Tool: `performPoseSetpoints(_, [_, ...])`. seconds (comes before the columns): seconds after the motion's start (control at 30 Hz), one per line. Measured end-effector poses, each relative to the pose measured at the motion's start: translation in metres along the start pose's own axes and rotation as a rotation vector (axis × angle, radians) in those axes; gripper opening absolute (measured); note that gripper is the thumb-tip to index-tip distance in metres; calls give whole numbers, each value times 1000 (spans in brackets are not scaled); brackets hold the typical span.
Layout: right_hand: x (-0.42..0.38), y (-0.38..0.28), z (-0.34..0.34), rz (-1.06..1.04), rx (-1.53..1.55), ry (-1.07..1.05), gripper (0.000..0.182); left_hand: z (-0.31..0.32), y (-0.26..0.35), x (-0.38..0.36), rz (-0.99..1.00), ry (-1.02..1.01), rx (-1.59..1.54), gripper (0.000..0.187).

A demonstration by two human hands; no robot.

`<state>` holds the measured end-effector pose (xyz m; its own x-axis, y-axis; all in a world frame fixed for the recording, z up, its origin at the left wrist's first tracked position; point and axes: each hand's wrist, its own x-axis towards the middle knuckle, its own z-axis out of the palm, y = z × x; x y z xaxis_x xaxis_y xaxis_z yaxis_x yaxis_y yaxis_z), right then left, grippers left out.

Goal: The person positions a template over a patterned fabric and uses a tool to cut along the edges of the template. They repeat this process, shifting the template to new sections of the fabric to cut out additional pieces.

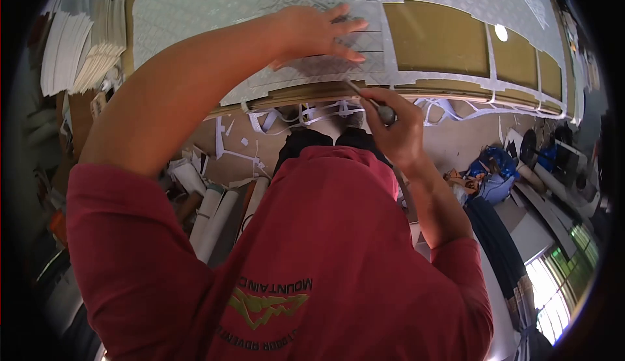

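My left hand (319,35) lies with fingers spread on a pale, patterned sheet (208,9) covering the worktable. Thin straight cut lines run through the sheet beside its fingertips. My right hand (398,130), at the table's near edge, is closed around a knife-like hand tool (385,113) with a slim metal blade and a rounded grey end. The blade points up and left toward the sheet's near margin. Right of my left hand, rectangular openings in the sheet show the olive-brown board (436,39) underneath.
Stacked paper sheets (81,42) stand at the table's left end. White offcut strips (449,108) hang along the near edge, with scraps on the floor (244,143). Rolls (213,221) lie at lower left. A blue plastic bag (493,166) sits among clutter at right.
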<state>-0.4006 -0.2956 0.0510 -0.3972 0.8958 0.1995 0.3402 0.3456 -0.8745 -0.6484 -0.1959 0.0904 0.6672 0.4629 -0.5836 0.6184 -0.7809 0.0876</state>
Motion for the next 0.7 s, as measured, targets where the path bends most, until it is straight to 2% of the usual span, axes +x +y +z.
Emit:
performPoseSetpoints(0.07, [-5, 5, -19, 93, -58, 109, 16, 1, 0, 0, -20, -32, 42, 146])
performPoseSetpoints(0.1, [-7, 8, -25, 174, -95, 197, 16, 8, -1, 2, -22, 6, 91, 151])
performPoseSetpoints(0.13, [-7, 12, -28, 163, -160, 226, 14, 9, -1, 3, -25, 43, 140, 156])
performPoseSetpoints(0.27, [-4, 16, -24, 164, -244, 277, 12, 13, -1, 3, -15, 44, 136, 154])
performPoseSetpoints(0.43, [3, 4, -20, 305, -243, 289, 12, 11, 2, 3, -33, 57, 135, 152])
performPoseSetpoints(0.53, [9, 0, -16, 339, -235, 341, 12, 5, 4, 0, -43, 14, 129, 152])
performPoseSetpoints(0.7, [13, -1, -5, 363, -293, 373, 14, 8, 4, -3, -24, 60, 135, 155])
